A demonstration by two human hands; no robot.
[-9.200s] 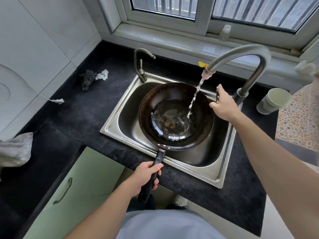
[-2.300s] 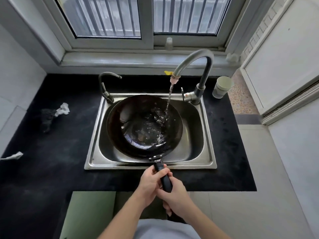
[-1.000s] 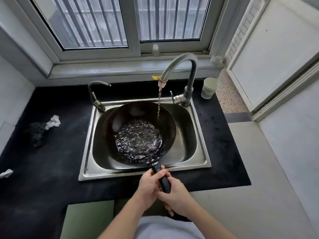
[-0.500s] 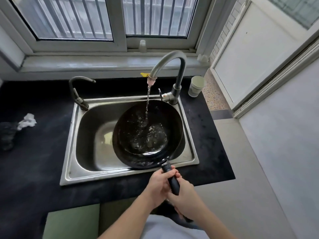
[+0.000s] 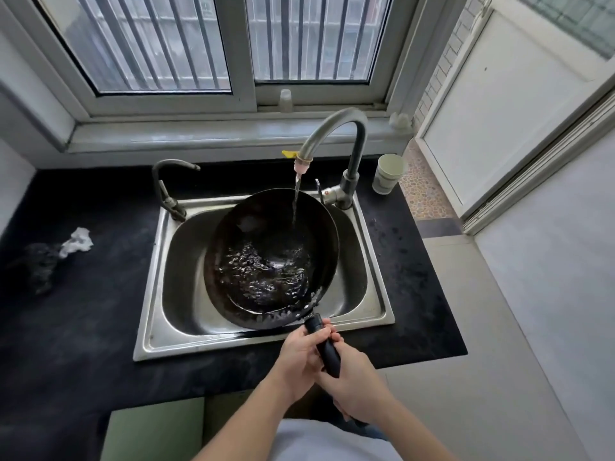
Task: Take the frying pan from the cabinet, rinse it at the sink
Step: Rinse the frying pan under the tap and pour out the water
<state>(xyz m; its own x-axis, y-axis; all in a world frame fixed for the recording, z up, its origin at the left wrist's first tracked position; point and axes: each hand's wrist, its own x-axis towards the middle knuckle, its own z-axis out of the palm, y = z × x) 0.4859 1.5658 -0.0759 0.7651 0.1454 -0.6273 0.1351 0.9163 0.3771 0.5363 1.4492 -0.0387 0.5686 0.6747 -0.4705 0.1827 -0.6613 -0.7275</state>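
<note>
Tipped since a moment ago, the frying pan (image 5: 266, 254) is held in the sink (image 5: 149, 294) under the tap (image 5: 332, 128), just beyond the hands. Its handle (image 5: 327, 352) is gripped by the left hand (image 5: 299, 357) and the right hand (image 5: 352, 384). A cup (image 5: 387, 173) stands farther beyond, rightward.

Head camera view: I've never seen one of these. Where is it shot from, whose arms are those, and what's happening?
No machine here: a person wears the camera on the head, so you look down along their arms. The left hand and right hand both grip the black handle of a frying pan in the steel sink. Water from the tall tap runs into it. On the black counter sit crumpled white paper and a pale cup.
</note>
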